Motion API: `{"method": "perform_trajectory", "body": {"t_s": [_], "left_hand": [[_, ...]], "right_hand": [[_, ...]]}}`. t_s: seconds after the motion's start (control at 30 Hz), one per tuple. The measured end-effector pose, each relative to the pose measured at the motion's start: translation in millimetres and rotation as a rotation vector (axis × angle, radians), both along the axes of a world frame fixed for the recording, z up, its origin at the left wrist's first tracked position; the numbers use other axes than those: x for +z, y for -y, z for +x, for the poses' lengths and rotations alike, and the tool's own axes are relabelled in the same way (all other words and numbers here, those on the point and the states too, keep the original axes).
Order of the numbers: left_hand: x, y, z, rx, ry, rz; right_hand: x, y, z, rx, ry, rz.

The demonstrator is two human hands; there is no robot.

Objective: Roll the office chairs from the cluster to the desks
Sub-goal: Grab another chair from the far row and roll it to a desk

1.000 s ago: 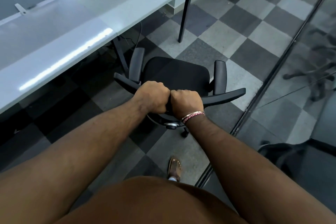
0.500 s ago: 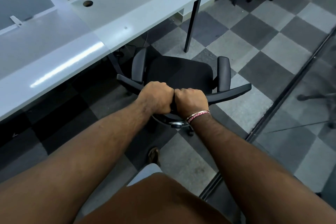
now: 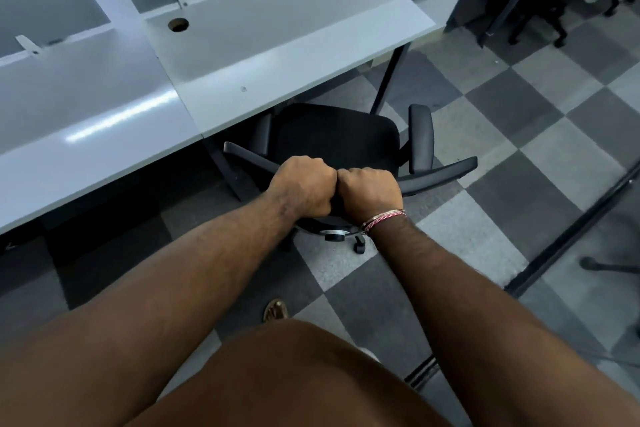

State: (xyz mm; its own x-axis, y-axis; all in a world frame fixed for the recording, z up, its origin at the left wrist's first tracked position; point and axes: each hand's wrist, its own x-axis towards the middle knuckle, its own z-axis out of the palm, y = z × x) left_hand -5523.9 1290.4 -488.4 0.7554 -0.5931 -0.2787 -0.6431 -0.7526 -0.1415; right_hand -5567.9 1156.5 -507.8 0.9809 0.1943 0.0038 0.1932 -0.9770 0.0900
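Fingers of the left hand (image 3: pixel 304 185) and right hand (image 3: pixel 370 192) stay clenched on the backrest of the black fabric-seated office chair (image 3: pixel 337 142), which has rolled forward, seat front now under the pale grey worktop (image 3: pixel 277 45); docking looks nearly done.

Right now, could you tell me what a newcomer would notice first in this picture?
Two hands, left hand and right hand, grip the backrest top of a black office chair at centre. The chair's seat sits partly under the pale desk ahead. A checkered floor spreads to the right.
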Motion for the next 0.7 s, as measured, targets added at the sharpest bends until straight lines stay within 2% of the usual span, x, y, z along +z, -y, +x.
{"method": "perform_trajectory", "body": {"t_s": [0.27,0.47,0.7], "left_hand": [[-1,54,51,0.142,0.044,0.035],[1,124,74,0.351,0.025,0.018],[-4,186,113,0.431,0.0,0.011]], "right_hand": [[-6,61,77,0.215,0.06,0.01],[0,130,130,0.417,0.032,0.014],[-5,194,189,0.568,0.023,-0.013]]}}
